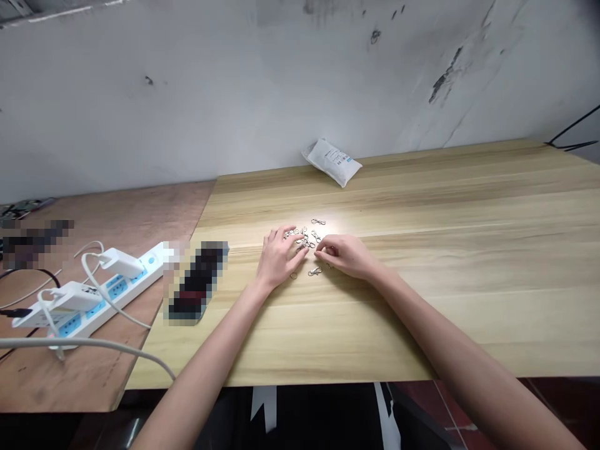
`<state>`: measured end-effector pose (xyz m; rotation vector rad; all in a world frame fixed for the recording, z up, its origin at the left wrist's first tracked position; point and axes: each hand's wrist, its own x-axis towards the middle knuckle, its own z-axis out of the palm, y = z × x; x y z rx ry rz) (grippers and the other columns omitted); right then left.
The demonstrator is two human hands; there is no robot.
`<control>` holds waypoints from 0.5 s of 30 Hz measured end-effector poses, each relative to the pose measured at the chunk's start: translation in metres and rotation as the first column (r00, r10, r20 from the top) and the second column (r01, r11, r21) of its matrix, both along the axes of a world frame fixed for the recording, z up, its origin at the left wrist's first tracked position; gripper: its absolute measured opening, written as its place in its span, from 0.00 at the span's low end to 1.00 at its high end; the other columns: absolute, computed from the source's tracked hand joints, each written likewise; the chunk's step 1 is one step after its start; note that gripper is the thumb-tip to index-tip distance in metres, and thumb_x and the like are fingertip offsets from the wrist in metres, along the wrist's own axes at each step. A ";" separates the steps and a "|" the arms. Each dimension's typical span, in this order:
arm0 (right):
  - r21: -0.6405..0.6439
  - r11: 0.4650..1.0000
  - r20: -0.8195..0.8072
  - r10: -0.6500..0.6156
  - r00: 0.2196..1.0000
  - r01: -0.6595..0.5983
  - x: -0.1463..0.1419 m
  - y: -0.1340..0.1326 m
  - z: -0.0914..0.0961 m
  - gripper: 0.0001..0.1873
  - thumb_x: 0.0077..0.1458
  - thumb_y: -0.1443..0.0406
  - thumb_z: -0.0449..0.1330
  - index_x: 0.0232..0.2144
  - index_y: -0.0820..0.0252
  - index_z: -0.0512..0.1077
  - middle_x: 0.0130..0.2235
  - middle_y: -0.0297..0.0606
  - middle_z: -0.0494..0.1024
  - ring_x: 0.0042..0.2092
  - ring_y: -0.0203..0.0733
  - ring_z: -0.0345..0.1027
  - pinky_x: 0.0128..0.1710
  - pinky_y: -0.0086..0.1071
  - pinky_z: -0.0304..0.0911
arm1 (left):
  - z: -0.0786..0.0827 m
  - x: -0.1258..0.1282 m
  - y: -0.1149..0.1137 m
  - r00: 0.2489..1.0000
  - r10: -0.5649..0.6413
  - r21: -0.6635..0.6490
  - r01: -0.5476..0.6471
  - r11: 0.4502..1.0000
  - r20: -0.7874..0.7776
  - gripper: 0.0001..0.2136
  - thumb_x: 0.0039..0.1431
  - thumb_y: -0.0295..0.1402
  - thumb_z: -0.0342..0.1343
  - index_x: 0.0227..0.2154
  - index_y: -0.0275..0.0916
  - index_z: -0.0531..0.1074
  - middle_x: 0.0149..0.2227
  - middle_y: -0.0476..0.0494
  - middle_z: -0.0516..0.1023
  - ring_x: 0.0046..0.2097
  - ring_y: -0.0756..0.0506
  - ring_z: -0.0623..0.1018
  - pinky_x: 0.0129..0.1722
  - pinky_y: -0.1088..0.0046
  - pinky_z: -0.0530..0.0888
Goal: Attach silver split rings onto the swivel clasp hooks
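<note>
My left hand point(279, 256) rests over a small pile of metal clasps and rings point(304, 237), its fingers spread and partly covering them. To its right, my right hand point(345, 255) is curled, with thumb and fingertips drawn together at the pile's edge. Whatever it may hold is too small to make out. One silver lobster clasp point(318, 222) lies just beyond the pile. Between the wrists, on the near side, is another lobster clasp point(315, 271). A loose ring point(293, 275) lies by my left thumb's base.
A white plastic packet point(334, 162) lies against the wall at the back of the wooden table point(469, 250). A blurred dark phone-like object point(199, 282) is on the left. Beyond it, a power strip point(112, 294) with plugged-in chargers and cables sits on a brown board.
</note>
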<state>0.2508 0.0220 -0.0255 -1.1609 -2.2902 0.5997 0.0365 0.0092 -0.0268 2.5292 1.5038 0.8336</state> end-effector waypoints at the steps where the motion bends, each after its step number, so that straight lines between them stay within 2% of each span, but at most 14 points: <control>1: -0.001 1.000 -0.012 -0.005 1.000 0.005 -0.001 0.001 -0.001 0.10 0.59 0.61 0.57 0.31 0.59 0.75 0.24 0.32 0.70 0.27 0.34 0.59 0.28 0.27 0.48 | 0.000 0.001 0.003 1.000 -0.018 0.012 0.018 1.000 -0.016 0.12 0.62 0.40 0.56 0.45 0.43 0.75 0.56 0.39 0.70 0.56 0.37 0.68 0.54 0.56 0.64; 5: -0.013 1.000 -0.036 -0.019 0.999 0.019 -0.003 0.004 -0.004 0.11 0.59 0.60 0.56 0.31 0.59 0.75 0.23 0.32 0.71 0.26 0.34 0.59 0.28 0.27 0.47 | -0.002 0.002 0.010 0.997 -0.059 0.026 0.060 0.998 -0.059 0.07 0.61 0.37 0.57 0.38 0.45 0.78 0.53 0.42 0.73 0.54 0.37 0.68 0.52 0.55 0.63; 10: -0.022 0.999 -0.053 -0.038 0.998 0.036 -0.003 0.005 -0.005 0.12 0.59 0.60 0.57 0.30 0.60 0.76 0.23 0.32 0.72 0.26 0.33 0.59 0.28 0.28 0.47 | -0.002 0.000 0.013 0.996 -0.085 0.035 0.086 0.996 -0.028 0.08 0.64 0.35 0.54 0.36 0.43 0.78 0.50 0.43 0.75 0.52 0.39 0.69 0.51 0.56 0.63; 13: -0.046 0.997 -0.073 -0.060 0.995 0.057 -0.004 0.003 -0.004 0.11 0.59 0.60 0.57 0.30 0.60 0.75 0.23 0.31 0.70 0.26 0.33 0.58 0.28 0.27 0.47 | -0.002 -0.001 0.014 0.997 -0.073 0.022 0.072 0.997 0.040 0.07 0.64 0.33 0.53 0.35 0.41 0.77 0.48 0.42 0.75 0.52 0.40 0.70 0.52 0.57 0.64; 15: -0.063 0.996 -0.130 -0.074 0.989 0.066 -0.008 0.002 -0.004 0.11 0.59 0.59 0.58 0.32 0.60 0.76 0.23 0.31 0.69 0.26 0.33 0.57 0.28 0.27 0.48 | -0.002 -0.001 0.014 0.987 -0.059 -0.003 0.060 0.998 0.147 0.06 0.64 0.32 0.54 0.35 0.40 0.76 0.46 0.42 0.75 0.51 0.41 0.70 0.53 0.57 0.65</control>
